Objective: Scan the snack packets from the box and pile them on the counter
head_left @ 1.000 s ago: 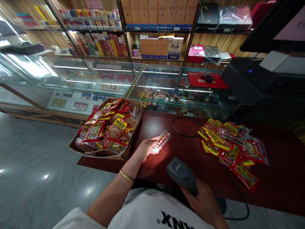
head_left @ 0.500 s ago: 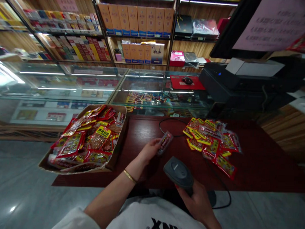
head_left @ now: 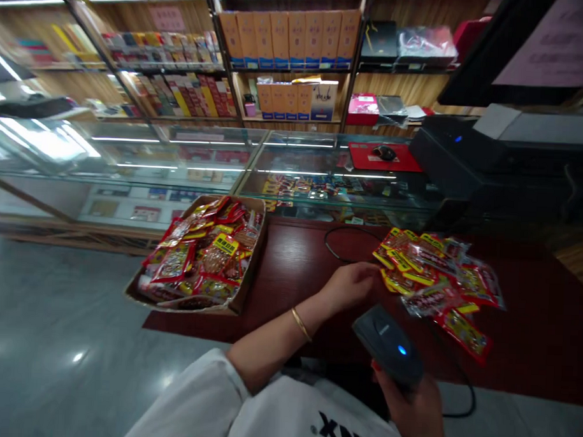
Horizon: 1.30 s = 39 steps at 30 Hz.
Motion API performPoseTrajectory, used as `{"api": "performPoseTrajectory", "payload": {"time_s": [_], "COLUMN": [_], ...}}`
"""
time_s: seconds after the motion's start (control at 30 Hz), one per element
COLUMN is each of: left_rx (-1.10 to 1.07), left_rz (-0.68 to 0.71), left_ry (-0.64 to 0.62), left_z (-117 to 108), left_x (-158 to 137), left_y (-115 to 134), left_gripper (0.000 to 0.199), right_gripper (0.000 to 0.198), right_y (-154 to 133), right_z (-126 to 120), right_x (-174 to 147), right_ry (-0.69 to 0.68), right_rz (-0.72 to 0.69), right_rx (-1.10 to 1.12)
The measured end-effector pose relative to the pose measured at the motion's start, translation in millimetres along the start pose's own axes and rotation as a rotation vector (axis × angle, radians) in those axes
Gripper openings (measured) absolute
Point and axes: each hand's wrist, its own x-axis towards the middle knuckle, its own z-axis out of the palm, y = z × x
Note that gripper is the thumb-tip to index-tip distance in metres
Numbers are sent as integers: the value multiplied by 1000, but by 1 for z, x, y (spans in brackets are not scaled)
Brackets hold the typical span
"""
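Observation:
My right hand (head_left: 412, 401) is wrapped round the handle of a dark grey barcode scanner (head_left: 387, 343), whose blue light is lit. Its head points up and left over the table's front part. My left hand (head_left: 351, 287), with a gold bangle at the wrist, reaches to the left edge of a pile of snack packets (head_left: 409, 258). Nothing shows in its fingers, which are loosely bent and apart from the packets. A clear-and-dark snack packet (head_left: 429, 300) lies on the front of the pile, close to that hand.
A cardboard box (head_left: 243, 293) full of red and yellow snack packets stands at the table's left. The scanner's cable (head_left: 331, 248) loops over the dark red table (head_left: 295, 244). Behind are a glass display case (head_left: 216, 171), a mouse (head_left: 383, 153) and a dark printer-like machine (head_left: 503, 181).
My left hand has moved right to the pile and let go of the snack packet, which now lies there. The scanner's blue light has come on. The view has shifted.

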Motion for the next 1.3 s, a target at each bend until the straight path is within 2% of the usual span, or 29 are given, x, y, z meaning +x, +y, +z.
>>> {"api": "performPoseTrajectory", "payload": {"time_s": [0.07,0.17,0.23,0.3,0.37,0.43,0.53,0.63,0.7,0.77,0.83,0.93,1.03,1.13,1.3], "left_rx": [241,634,953,1247,1451,1551,1570,1461,1293,1025,645,12,-375,-489,-430], "left_rz": [111,140,69,-52,-200,-337,-388,-278,-127,50,156,121,-11,-88,-83], "left_ry": [143,477,651,762,817,800,760,862,928,967,970,863,679,601,523], "left_z": [-45,-115,-157,-189,-210,-220,-224,-222,-217,-206,-189,-158,-135,-126,-128], "left_x": [-42,-104,-135,-155,-164,-166,-162,-156,-153,-148,-143,-131,-117,-109,-108], "left_y": [19,54,73,82,83,78,67,63,65,71,79,86,82,72,58], "left_gripper": [35,32,34,40,52,61,50,40,37,37,39,43,42,39,40], "right_gripper": [50,45,41,38,36,37,42,48,52,55,54,49,44,40,35], "right_y": [2,-2,-10,-18,-24,-26,-24,-19,-16,-14,-13,-15,-19,-22,-23], "right_z": [4,13,17,20,22,23,22,21,19,18,17,17,18,17,14], "right_x": [4,12,18,22,24,24,22,19,18,18,19,21,22,24,25], "right_ry": [-31,-90,-127,-155,-165,-157,-140,-121,-105,-88,-84,-94,-101,-113,-146], "right_rz": [7,11,-2,-22,-32,-30,-30,-32,-37,-45,-56,-67,-82,-97,-92], "right_rx": [-2,48,101,150,177,180,166,140,110,77,63,76,95,110,128]}}
